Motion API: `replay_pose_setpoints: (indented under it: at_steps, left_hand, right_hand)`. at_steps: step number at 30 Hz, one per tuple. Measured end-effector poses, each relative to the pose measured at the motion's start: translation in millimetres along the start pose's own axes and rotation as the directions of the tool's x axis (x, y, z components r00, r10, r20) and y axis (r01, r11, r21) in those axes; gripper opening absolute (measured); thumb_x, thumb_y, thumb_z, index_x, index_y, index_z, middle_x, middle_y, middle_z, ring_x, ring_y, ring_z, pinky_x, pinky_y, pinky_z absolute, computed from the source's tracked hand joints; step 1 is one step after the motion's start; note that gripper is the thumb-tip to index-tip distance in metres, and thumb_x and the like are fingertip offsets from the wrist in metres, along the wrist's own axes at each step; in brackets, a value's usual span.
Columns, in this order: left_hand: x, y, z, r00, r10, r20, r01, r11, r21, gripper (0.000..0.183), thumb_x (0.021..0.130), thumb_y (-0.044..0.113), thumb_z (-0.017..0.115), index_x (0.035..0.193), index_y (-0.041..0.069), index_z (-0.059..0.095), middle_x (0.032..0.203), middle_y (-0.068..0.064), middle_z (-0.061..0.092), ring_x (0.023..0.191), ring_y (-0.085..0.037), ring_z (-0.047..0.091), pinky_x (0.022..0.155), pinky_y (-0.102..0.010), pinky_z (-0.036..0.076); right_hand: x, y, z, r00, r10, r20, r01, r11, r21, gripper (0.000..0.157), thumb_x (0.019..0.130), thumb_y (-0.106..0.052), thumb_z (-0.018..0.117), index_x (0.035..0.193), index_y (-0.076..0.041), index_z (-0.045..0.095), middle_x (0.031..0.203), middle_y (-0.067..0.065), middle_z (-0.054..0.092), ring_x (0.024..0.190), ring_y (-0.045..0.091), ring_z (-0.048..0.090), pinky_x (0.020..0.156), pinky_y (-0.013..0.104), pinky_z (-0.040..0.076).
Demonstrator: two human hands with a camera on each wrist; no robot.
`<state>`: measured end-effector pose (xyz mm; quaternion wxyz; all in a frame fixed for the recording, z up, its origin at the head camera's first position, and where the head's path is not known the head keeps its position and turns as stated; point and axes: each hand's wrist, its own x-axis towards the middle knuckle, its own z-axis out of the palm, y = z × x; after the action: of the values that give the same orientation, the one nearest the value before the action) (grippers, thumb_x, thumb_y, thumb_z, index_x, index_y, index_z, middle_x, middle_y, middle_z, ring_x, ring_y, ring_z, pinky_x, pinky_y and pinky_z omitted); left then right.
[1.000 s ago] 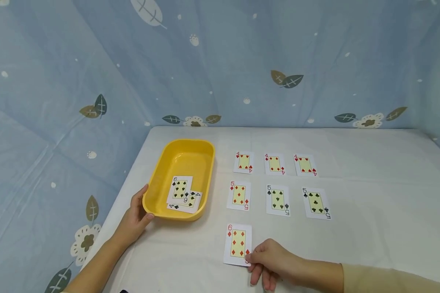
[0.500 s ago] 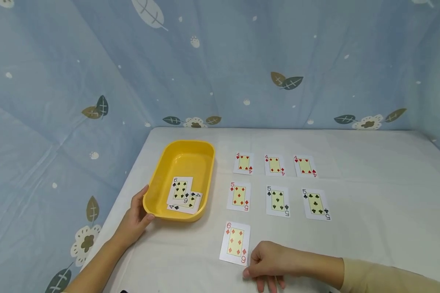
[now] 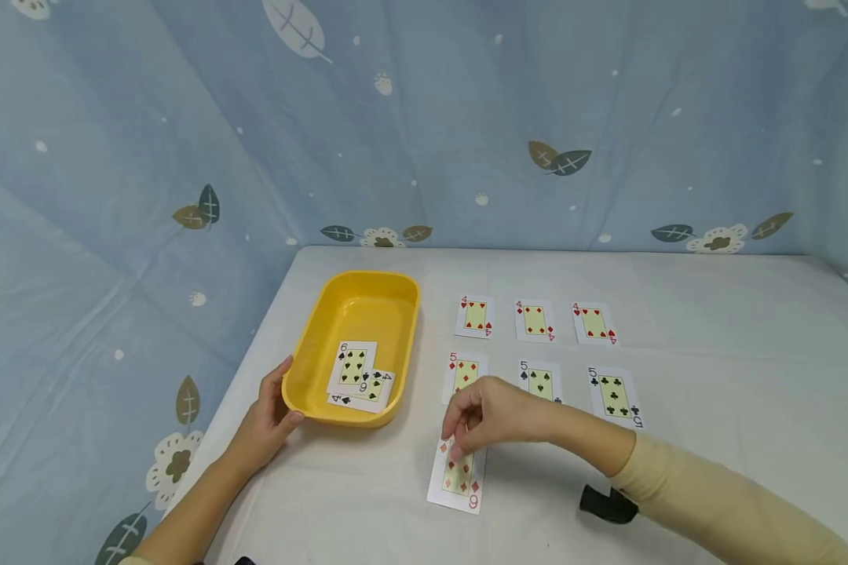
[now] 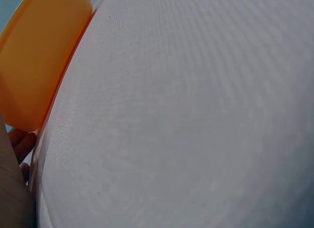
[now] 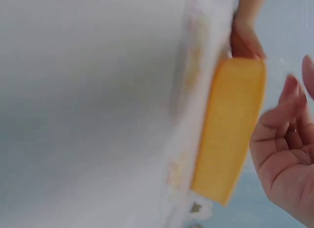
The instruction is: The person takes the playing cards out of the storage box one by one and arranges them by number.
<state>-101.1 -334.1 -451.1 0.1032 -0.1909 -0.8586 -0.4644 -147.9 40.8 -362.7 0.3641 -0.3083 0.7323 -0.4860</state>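
My left hand (image 3: 265, 420) holds the near-left corner of a yellow plastic tray (image 3: 411, 329), thumb at the rim. Inside it a six of spades (image 3: 352, 367) overlaps a four of spades (image 3: 374, 392). My right hand (image 3: 498, 416), fingers loosely bent and holding nothing, is above the six of diamonds (image 3: 459, 482), hiding its top. The hand also covers the lower part of the five of diamonds (image 3: 464, 370). In the right wrist view the right hand (image 5: 287, 154) appears bare, with the tray (image 5: 233, 125) beyond it.
Beside the five of diamonds lie a five of spades (image 3: 540, 380), partly covered, and a five of clubs (image 3: 615, 396). Behind is a row of red fours (image 3: 534, 320). A black strap-like object (image 3: 608, 504) shows by the right sleeve. Patterned blue cloth (image 3: 466, 118) borders the white table (image 3: 735, 353).
My right hand has let go of the six of diamonds, now flat on the table, and has risen forward over it. The left hand stays at the tray.
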Motion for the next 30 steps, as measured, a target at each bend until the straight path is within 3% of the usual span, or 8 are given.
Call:
replay_pose_setpoints:
  at_steps: [5, 8, 11, 14, 17, 22, 25, 30]
  left_hand:
    - [-0.2, -1.3, -0.1, 1.0, -0.022, -0.005, 0.022, 1.0, 0.006, 0.077, 0.09, 0.01, 0.063, 0.149, 0.005, 0.014, 0.145, -0.028, 0.033, 0.122, 0.007, 0.04, 0.097, -0.005, 0.033]
    - [-0.7, -2.3, 0.0, 0.999, -0.038, -0.004, 0.038, 0.999, 0.005, 0.077, 0.09, 0.008, 0.063, 0.149, 0.005, 0.014, 0.143, -0.03, 0.034, 0.121, 0.007, 0.041, 0.097, -0.005, 0.032]
    - [-1.0, -2.3, 0.2, 0.999, -0.041, -0.003, 0.041, 0.999, 0.004, 0.078, 0.09, 0.009, 0.063, 0.15, 0.007, 0.014, 0.143, -0.029, 0.036, 0.121, 0.008, 0.041, 0.097, -0.005, 0.032]
    - [-1.0, -0.6, 0.0, 0.999, -0.041, -0.004, 0.042, 0.999, 0.016, 0.078, 0.089, 0.01, 0.064, 0.15, 0.009, 0.015, 0.142, -0.028, 0.038, 0.119, 0.007, 0.042, 0.097, -0.005, 0.033]
    - [-1.0, 0.6, -0.6, 0.999, -0.044, -0.006, 0.045, 0.999, 0.023, 0.078, 0.089, 0.013, 0.064, 0.15, 0.01, 0.015, 0.142, -0.027, 0.039, 0.119, 0.007, 0.043, 0.096, -0.005, 0.033]
    - [-0.9, -1.0, -0.9, 0.999, -0.043, -0.014, 0.044, 0.999, 0.028, 0.078, 0.09, 0.014, 0.064, 0.15, 0.008, 0.015, 0.143, -0.027, 0.037, 0.119, 0.008, 0.042, 0.096, -0.004, 0.032]
    - [-0.1, 0.5, -0.6, 0.999, -0.05, -0.006, 0.05, 0.999, 0.016, 0.078, 0.09, 0.014, 0.064, 0.15, 0.01, 0.015, 0.144, -0.026, 0.036, 0.12, 0.008, 0.041, 0.097, -0.005, 0.032]
    - [0.0, 1.1, 0.1, 0.999, -0.045, 0.004, 0.045, 0.999, -0.003, 0.078, 0.091, 0.013, 0.063, 0.15, 0.011, 0.014, 0.145, -0.026, 0.035, 0.12, 0.006, 0.043, 0.097, -0.006, 0.034]
  right_hand:
    - [25, -19, -17.0, 0.987, -0.143, -0.068, 0.131, 0.978, -0.162, 0.015, 0.075, -0.016, 0.08, 0.086, -0.011, 0.071, 0.075, -0.005, 0.065, 0.067, 0.01, 0.052, 0.057, 0.017, 0.043]
    - [44, -28, -22.4, 0.952, -0.295, -0.076, 0.257, 0.911, -0.323, 0.014, 0.078, -0.017, 0.078, 0.089, -0.012, 0.071, 0.083, -0.005, 0.065, 0.073, 0.008, 0.053, 0.063, 0.018, 0.047]
    - [64, -31, -24.6, 0.894, -0.443, -0.066, 0.368, 0.809, -0.459, 0.013, 0.081, -0.015, 0.075, 0.093, -0.011, 0.07, 0.09, -0.004, 0.066, 0.079, 0.007, 0.055, 0.072, 0.021, 0.052]
    - [86, -33, -25.9, 0.868, -0.494, -0.056, 0.404, 0.766, -0.5, 0.015, 0.081, -0.012, 0.075, 0.094, -0.008, 0.07, 0.093, 0.002, 0.068, 0.083, 0.013, 0.058, 0.076, 0.025, 0.053]
    - [110, -34, -28.5, 0.892, -0.446, -0.069, 0.351, 0.782, -0.515, 0.019, 0.081, -0.013, 0.075, 0.097, -0.006, 0.07, 0.099, 0.007, 0.068, 0.088, 0.018, 0.06, 0.08, 0.026, 0.053]
    - [148, -32, -32.1, 0.963, -0.228, -0.143, 0.118, 0.835, -0.538, 0.024, 0.083, -0.017, 0.073, 0.104, -0.004, 0.069, 0.1, 0.006, 0.068, 0.089, 0.016, 0.058, 0.08, 0.021, 0.05]
    - [168, -29, -32.4, 0.977, -0.109, -0.183, -0.019, 0.81, -0.585, 0.027, 0.083, -0.021, 0.073, 0.106, -0.008, 0.069, 0.098, 0.001, 0.067, 0.088, 0.014, 0.056, 0.079, 0.022, 0.048]
    - [188, -25, -28.5, 0.982, 0.019, -0.186, -0.142, 0.723, -0.677, 0.031, 0.081, -0.034, 0.075, 0.107, -0.018, 0.069, 0.094, -0.007, 0.063, 0.086, 0.01, 0.054, 0.077, 0.023, 0.044]
